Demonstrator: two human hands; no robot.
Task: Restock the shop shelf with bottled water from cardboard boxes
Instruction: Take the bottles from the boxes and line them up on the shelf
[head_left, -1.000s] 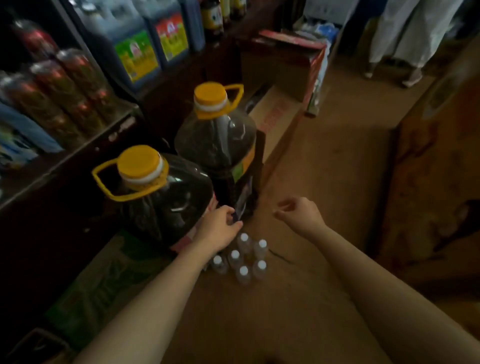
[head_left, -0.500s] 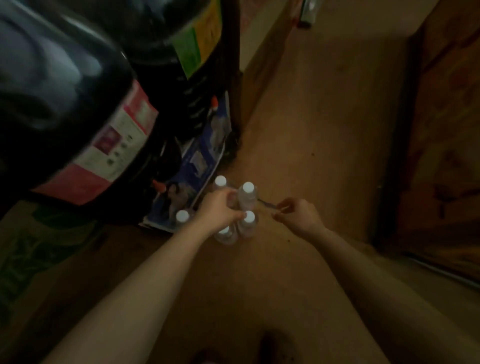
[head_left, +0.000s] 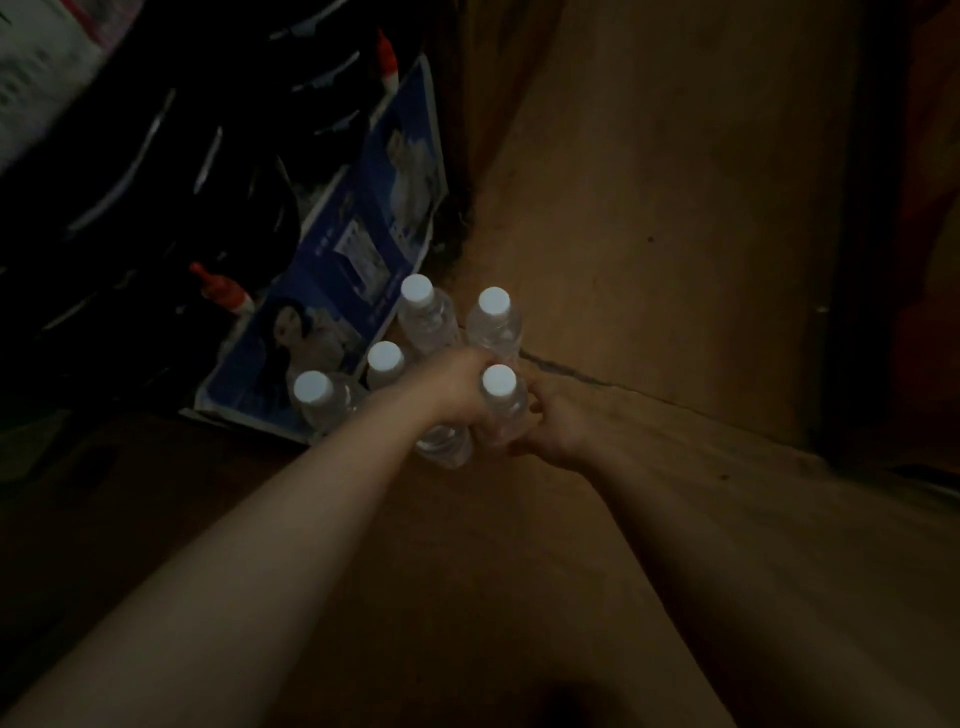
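Nearest, both hands meet on one upright water bottle (head_left: 500, 402) standing on the floor (head_left: 649, 208), the left hand (head_left: 457, 387) wrapped round it, the right hand (head_left: 553, 426) pinching its far side, four more bottles (head_left: 423, 317) clustered just beyond.

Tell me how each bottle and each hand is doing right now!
Left hand: curled around bottles in the cluster.
Right hand: gripping the nearest bottle.
Nearest bottle: capped, upright, gripped between both hands.
Four other water bottles: capped, upright on the floor.
Blue poster: lying flat beside the bottles.
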